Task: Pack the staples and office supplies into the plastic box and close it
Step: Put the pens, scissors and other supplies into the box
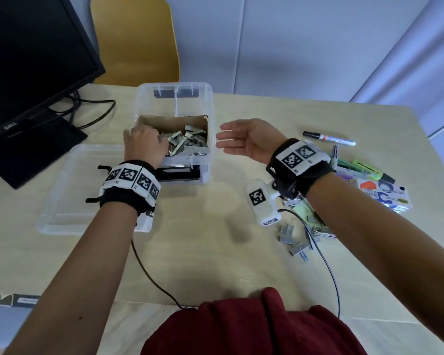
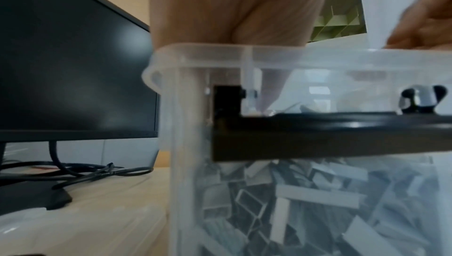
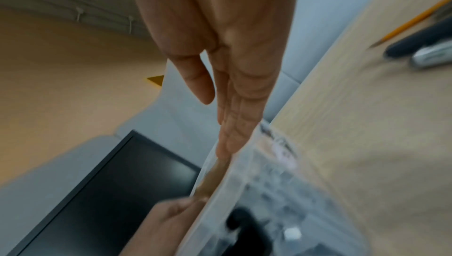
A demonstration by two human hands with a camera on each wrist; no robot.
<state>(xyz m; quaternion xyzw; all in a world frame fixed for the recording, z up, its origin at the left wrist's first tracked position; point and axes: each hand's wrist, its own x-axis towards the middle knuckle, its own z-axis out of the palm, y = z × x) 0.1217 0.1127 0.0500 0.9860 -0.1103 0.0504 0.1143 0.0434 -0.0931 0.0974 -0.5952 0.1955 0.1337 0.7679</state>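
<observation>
The clear plastic box stands open at mid table, with a heap of staple strips in its cardboard-lined compartment and a black tool along its front wall. My left hand reaches down into the box's left side onto the staples. In the left wrist view one finger points down behind the wall; what the fingertips hold is hidden. Just right of the box hovers my right hand, fingers straight and palm facing the box, holding nothing. Its fingers lie close to the box rim.
The clear lid lies left of the box. Loose staple strips lie under my right forearm. Markers, a highlighter and a printed packet sit at the right. A monitor with its cables stands at back left, with a yellow chair behind the table.
</observation>
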